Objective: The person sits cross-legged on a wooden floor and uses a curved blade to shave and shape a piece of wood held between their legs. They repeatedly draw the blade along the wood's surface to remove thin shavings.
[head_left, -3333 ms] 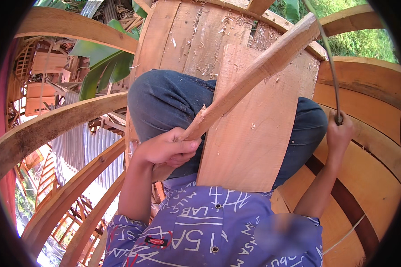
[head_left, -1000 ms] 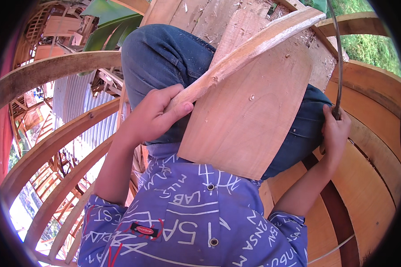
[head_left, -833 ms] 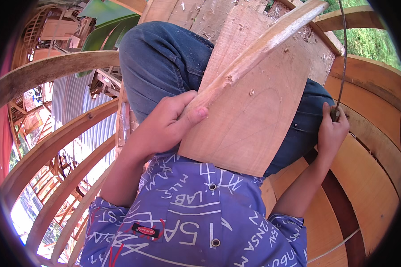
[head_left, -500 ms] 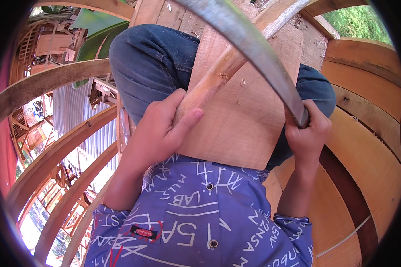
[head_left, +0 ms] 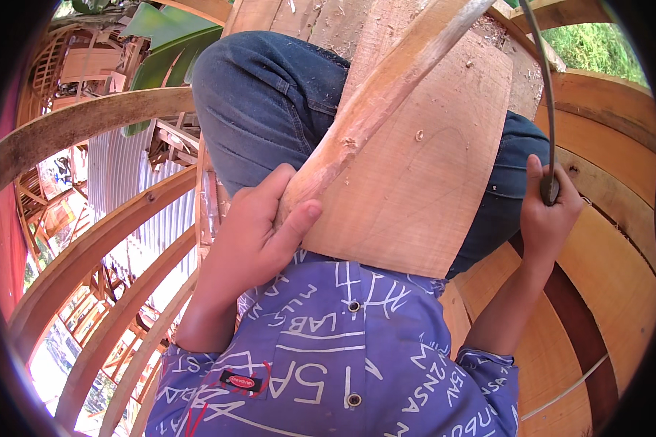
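Observation:
My left hand (head_left: 259,233) is closed around the near end of a peeled wooden branch (head_left: 372,109), with the thumb along its side. The branch slants up and to the right over a flat wooden board (head_left: 423,197), which lies across my lap. Out to the right, my right hand (head_left: 550,222) grips a machete (head_left: 549,87) by its handle. Seen edge-on, the blade is a thin dark line pointing away from me, right of the branch and apart from it. The blade's tip is beyond the upper edge of the view.
Small wood shavings (head_left: 419,135) lie on the board and beyond it. My bent legs in blue jeans (head_left: 262,102) flank the board. Curved wooden slats (head_left: 109,251) stand at the left, wooden planks (head_left: 598,138) at the right. A corrugated metal sheet (head_left: 120,175) shows past the slats.
The machete has swung from across the branch out to the right and turned edge-on. My right hand has moved right with it. The branch in my left hand now slants more steeply.

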`<state>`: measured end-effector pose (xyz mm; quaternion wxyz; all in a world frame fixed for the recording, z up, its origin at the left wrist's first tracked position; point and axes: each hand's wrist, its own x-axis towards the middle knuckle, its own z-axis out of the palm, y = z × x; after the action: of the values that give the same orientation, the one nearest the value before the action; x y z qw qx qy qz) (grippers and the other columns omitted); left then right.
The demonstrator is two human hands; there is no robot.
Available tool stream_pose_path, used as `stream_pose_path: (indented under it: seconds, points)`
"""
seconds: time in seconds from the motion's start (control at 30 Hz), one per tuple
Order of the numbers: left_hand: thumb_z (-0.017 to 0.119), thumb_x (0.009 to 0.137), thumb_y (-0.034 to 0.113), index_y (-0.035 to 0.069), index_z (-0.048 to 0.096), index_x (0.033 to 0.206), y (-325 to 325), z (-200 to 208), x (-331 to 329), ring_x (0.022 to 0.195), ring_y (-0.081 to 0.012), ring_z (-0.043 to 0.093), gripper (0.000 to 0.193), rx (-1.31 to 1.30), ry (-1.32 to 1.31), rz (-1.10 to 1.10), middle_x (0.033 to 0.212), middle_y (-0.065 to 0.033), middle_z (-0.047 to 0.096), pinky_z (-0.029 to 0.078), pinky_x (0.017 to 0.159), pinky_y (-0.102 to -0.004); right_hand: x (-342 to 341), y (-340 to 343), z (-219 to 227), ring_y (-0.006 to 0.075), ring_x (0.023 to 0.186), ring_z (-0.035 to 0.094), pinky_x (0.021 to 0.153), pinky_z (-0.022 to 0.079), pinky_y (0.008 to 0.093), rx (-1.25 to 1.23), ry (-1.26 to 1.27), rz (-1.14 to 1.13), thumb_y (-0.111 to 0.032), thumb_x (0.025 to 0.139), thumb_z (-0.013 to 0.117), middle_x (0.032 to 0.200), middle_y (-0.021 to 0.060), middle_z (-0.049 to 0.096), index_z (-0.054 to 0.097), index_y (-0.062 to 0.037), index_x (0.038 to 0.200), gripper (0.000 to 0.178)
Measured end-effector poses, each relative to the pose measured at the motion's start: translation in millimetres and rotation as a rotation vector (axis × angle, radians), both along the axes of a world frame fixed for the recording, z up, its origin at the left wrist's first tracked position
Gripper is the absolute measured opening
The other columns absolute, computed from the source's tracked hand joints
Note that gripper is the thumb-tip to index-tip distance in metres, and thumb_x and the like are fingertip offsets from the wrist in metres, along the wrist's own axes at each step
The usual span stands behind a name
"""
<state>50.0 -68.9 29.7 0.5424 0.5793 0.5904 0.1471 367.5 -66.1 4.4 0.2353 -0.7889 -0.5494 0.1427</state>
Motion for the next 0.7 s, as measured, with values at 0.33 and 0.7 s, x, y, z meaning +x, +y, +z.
stream_pose_path:
  seconds: [0.33, 0.7]
  points:
    - [0.058, 0.088, 0.030, -0.001, 0.051, 0.088, 7.5, 14.5, 1.3, 0.057, -0.0386, 0.054, 0.031, 0.021, 0.054, -0.139, 0.062, -0.0212, 0.051, 0.039, 0.053, -0.0389, -35.4, 0.3, 8.3, 0.0285, 0.049, 0.039, 0.047, 0.033, 0.0323, 0.074, -0.143, 0.324, -0.005, 0.069, 0.068, 0.058, 0.0147, 0.041, 0.050, -0.0023, 0.067, 0.018]
    - [0.056, 0.088, 0.028, -0.004, 0.054, 0.099, 9.0, 12.2, 6.1, 0.067, -0.0422, 0.059, 0.034, -0.081, -0.003, -0.190, 0.067, -0.0247, 0.056, 0.043, 0.058, -0.0400, -22.4, -1.3, 6.7, 0.0282, 0.050, 0.038, 0.047, 0.034, 0.0311, 0.122, -0.189, 0.301, -0.007, 0.074, 0.071, 0.059, 0.0145, 0.041, 0.050, -0.0015, 0.068, 0.023]
